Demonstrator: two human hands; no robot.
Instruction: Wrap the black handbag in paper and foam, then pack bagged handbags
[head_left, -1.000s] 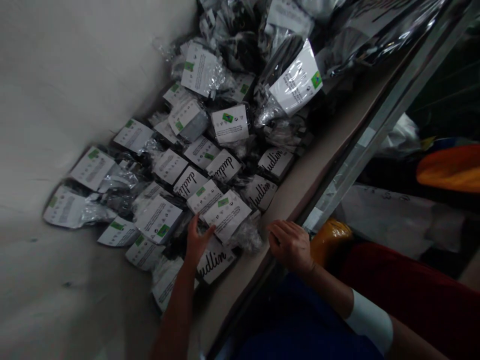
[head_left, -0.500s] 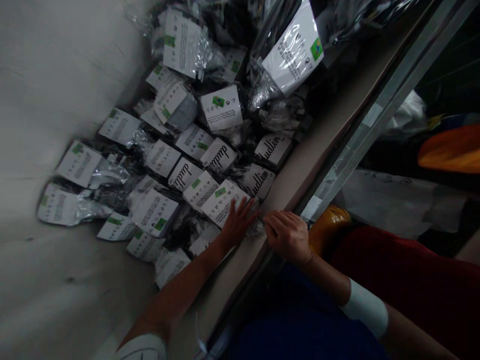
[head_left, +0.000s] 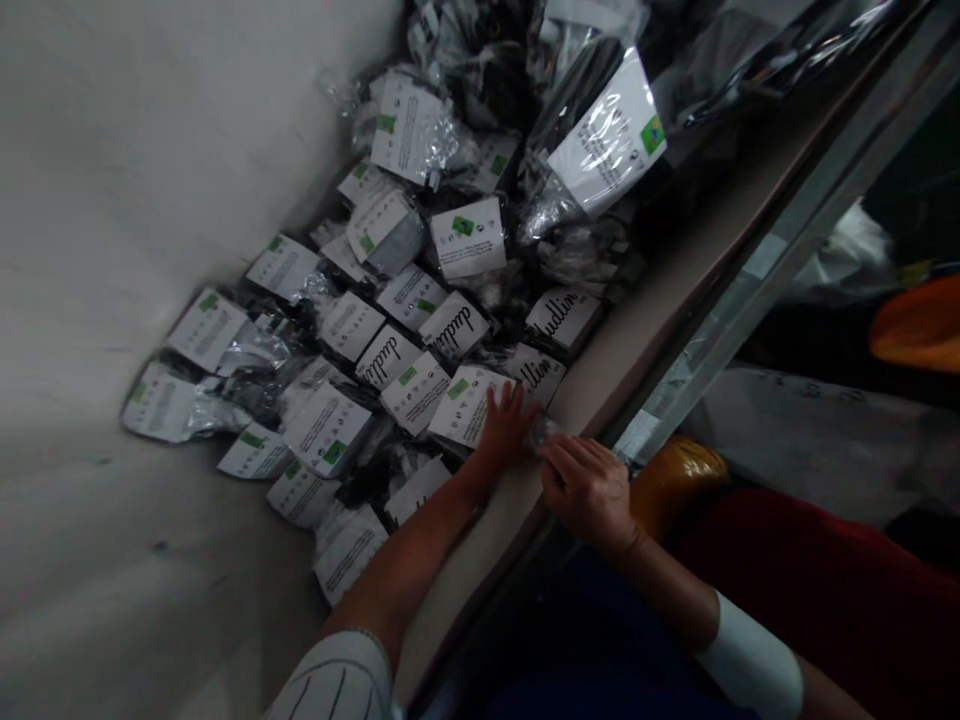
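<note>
Several clear plastic packets with white printed cards (head_left: 413, 392) lie in rows on a shelf against a pale wall. My left hand (head_left: 505, 428) rests on a packet with a green-marked card (head_left: 466, 403), fingers spread flat. My right hand (head_left: 587, 486) sits at the shelf's front edge with its fingers curled, pinching a small crinkled clear packet (head_left: 541, 430) right beside the left hand. What is inside that packet is hard to make out.
More packets, some with black script lettering (head_left: 564, 314), pile up toward the back with larger shiny bags (head_left: 604, 150). A metal rail (head_left: 757, 265) runs along the shelf's front. An orange rounded object (head_left: 670, 482) and red cloth (head_left: 810, 590) lie below right.
My left hand moved right from the lower packets to the card beside my right hand. The right hand stayed at the shelf edge. The camera shifted slightly.
</note>
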